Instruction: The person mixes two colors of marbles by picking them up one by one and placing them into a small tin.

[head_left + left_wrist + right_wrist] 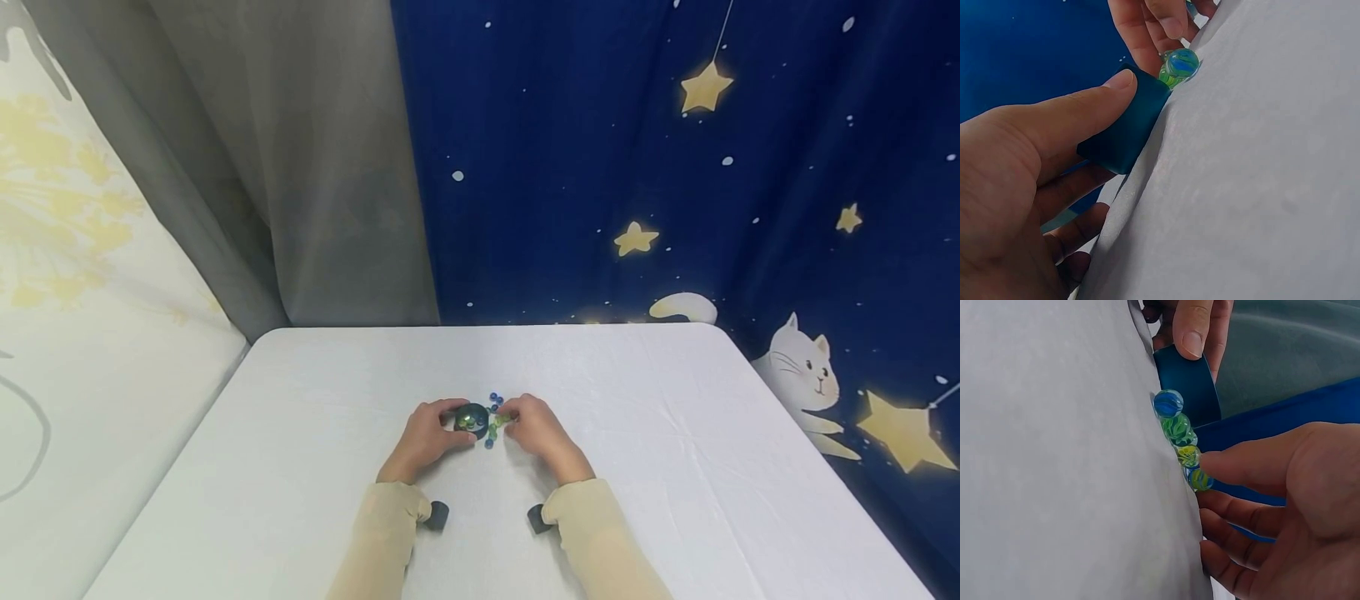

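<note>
Hands meet mid-table: left hand (426, 437) curls thumb and fingers round a small dark-blue bowl (471, 417) holding a few marbles. Right hand (536, 427) pinches a yellow-green marble (1200, 480) among swirled blue and green glass marbles (492, 414) touching the white table (675, 433).

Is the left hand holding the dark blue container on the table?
Yes, the left hand grips the dark blue container on the white table, thumb on its side, beside the marbles.

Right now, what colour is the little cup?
Dark teal cup, clearest in the right wrist view.
</note>
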The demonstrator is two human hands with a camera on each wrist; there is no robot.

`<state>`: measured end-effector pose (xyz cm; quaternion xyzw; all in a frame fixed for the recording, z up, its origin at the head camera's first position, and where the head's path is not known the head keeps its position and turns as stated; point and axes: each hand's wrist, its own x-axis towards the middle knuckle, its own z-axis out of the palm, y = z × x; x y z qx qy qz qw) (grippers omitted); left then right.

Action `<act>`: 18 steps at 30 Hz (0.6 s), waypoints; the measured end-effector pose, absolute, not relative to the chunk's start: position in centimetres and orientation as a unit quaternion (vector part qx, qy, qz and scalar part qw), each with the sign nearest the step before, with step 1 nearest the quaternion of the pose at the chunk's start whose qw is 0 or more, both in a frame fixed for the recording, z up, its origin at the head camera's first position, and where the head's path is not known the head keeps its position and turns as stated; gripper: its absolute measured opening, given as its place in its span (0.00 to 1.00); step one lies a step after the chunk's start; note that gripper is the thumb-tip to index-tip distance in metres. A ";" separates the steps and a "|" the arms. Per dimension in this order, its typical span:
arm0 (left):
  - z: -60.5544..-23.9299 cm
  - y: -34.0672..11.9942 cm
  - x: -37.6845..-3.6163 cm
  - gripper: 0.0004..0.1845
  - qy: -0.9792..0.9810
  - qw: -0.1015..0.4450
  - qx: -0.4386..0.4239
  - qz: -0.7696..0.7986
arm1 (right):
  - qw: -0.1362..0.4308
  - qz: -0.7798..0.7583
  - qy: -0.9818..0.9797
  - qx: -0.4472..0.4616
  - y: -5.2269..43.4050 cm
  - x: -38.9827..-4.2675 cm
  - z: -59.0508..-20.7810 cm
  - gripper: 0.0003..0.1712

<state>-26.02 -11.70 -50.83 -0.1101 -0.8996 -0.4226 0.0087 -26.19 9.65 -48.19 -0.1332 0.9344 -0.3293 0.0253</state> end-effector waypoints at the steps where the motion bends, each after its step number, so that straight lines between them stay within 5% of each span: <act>1: -50.8 -11.7 -26.0 0.32 -0.900 0.009 -0.111 -0.422 | 0.021 -0.333 0.933 -0.131 9.7 -26.2 -48.2 0.15; 18: -50.9 -11.7 -26.0 0.32 -0.903 0.009 -0.106 -0.417 | -0.037 -0.385 0.916 -0.104 9.6 -26.3 -48.2 0.11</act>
